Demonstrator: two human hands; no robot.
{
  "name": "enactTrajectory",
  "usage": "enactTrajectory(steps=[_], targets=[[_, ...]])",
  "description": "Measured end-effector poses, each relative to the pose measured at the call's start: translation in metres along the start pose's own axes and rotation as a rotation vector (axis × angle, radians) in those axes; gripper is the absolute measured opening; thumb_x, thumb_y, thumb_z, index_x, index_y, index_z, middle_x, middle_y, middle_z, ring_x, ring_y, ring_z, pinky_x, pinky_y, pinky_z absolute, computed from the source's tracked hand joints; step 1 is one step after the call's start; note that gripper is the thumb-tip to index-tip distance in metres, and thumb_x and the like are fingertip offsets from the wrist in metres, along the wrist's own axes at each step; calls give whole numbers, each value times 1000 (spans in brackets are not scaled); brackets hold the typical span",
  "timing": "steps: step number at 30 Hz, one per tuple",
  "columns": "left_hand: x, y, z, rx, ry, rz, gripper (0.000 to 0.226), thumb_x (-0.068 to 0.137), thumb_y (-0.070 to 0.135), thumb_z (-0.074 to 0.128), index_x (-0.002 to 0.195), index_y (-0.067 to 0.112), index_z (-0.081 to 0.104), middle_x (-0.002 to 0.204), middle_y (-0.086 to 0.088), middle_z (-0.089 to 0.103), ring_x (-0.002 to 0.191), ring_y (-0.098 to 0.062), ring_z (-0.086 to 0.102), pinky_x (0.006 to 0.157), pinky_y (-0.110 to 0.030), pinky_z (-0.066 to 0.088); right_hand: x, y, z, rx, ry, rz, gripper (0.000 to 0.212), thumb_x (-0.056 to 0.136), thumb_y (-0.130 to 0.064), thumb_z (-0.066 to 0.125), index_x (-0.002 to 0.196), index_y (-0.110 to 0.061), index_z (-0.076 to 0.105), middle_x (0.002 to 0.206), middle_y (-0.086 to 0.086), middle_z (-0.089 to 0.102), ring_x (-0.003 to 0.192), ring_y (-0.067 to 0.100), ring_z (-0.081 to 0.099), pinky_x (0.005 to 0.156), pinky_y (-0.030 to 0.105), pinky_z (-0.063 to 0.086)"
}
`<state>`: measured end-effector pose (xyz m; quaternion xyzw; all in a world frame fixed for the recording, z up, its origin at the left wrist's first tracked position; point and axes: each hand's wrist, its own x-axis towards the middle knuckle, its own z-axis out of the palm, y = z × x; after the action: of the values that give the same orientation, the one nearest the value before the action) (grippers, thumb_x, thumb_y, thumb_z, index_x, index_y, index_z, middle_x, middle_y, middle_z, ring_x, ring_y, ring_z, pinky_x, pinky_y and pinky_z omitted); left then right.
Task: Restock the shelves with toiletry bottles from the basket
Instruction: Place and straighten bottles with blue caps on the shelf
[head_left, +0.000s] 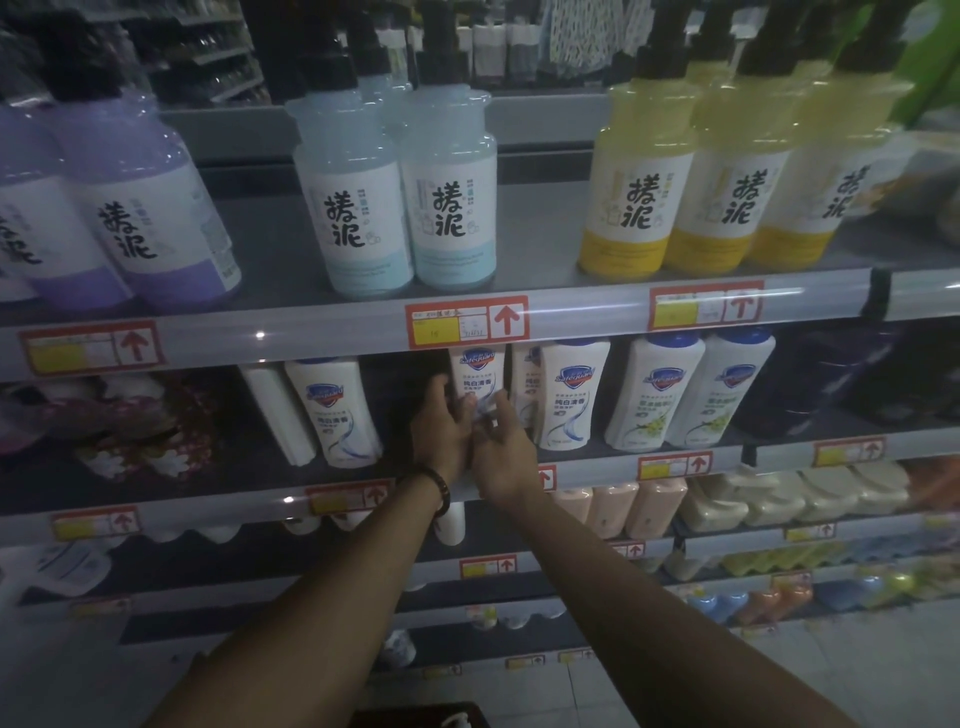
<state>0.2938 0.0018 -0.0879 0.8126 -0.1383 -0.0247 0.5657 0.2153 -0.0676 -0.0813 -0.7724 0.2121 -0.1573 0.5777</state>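
White plastic bottle (477, 370): it stands upright at the second grey metal shelf (218, 503), blue shield logo facing you, in the gap between two rows of white bottles; its cap is hidden behind the price rail above.
Left arm: you reach up and forward from the lower left, with a dark beaded bracelet (440, 486) on the wrist.
Left hand (441, 423): its back is turned to you, and the fingers (440, 388) curl round the bottle's left side.
Right arm: you reach up from the lower right, meeting the left arm at the shelf edge.
Right hand (506, 449): it sits just beside the left hand, fingers (501, 406) bent narrowly against the bottle's lower right edge.
Bottle against fingers: it is held between both sets of fingers. Your hands cover the lower half, so you cannot tell whether the base rests on the shelf.
Neighbours: matching white bottles (569, 389) stand just beside it on the right, and more (337, 410) to the left past the gap.
Top shelf: purple (150, 208), pale blue (452, 197) and yellow pump bottles (634, 202) stand in groups.
Bottom edge: a dark shape (410, 716) holds a white pump head, too dim to identify.
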Motion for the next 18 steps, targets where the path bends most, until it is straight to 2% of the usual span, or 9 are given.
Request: enactTrajectory(steps=[2, 5, 9, 12, 13, 14, 16, 18], targets=[[-1, 1, 1, -1, 1, -1, 35, 104, 25, 65, 135, 15, 51, 140, -11, 67, 129, -32, 65, 96, -40, 58, -1, 0, 1, 4, 7, 0, 40, 112, -30, 47, 151, -30, 41, 133, -5, 63, 112, 15, 63, 98, 38, 58], [-3, 3, 1, 10, 3, -14, 39, 104, 24, 65, 138, 12, 50, 141, -13, 66, 129, -32, 65, 91, -33, 55, -2, 0, -1, 7, 2, -6, 38, 112, -29, 46, 150, -28, 43, 124, -12, 58, 107, 8, 58, 92, 30, 54], [-6, 8, -1, 21, -4, -23, 38, 106, 20, 62, 140, 11, 51, 142, -14, 65, 130, -33, 64, 86, -25, 52, -2, -1, 0, 12, 17, -8, 31, 112, -28, 46, 143, -29, 48, 120, -15, 58, 104, 8, 59, 89, 28, 54], [-13, 13, -7, 41, -18, -26, 44, 104, 15, 63, 146, 11, 50, 144, -13, 64, 133, -31, 61, 99, -35, 54, -5, 0, 3, 56, 45, 9, 31, 111, -24, 48, 142, -24, 52, 123, -8, 64, 110, 14, 63, 92, 31, 55], [-17, 14, -9, 43, -13, -30, 45, 103, 14, 64, 146, 12, 50, 143, -12, 63, 133, -28, 60, 101, -32, 54, -6, 0, 5, 65, 60, 10, 35, 110, -22, 49, 145, -21, 52, 129, -2, 66, 116, 18, 63, 97, 35, 56], [-21, 14, -14, 34, -3, -35, 42, 103, 12, 63, 143, 13, 52, 140, -8, 64, 131, -24, 60, 97, -22, 54, -7, 0, 8, 70, 73, 10, 38, 109, -20, 49, 147, -18, 52, 134, 2, 66, 122, 21, 63, 103, 38, 56], [-32, 15, -22, 38, 43, -30, 27, 106, 9, 58, 132, 17, 56, 123, 2, 66, 120, -13, 63, 77, -3, 48, -10, -1, 14, 72, 91, 1, 37, 109, -19, 51, 145, -17, 55, 136, 3, 67, 123, 19, 63, 107, 40, 55], [-45, 15, -32, 61, 109, -9, 19, 107, 5, 54, 118, 19, 61, 109, 11, 65, 101, 0, 66, 69, -1, 46, -13, -4, 23, 70, 82, -20, 31, 108, -18, 52, 138, -18, 60, 125, -4, 68, 107, 5, 65, 100, 28, 56]])
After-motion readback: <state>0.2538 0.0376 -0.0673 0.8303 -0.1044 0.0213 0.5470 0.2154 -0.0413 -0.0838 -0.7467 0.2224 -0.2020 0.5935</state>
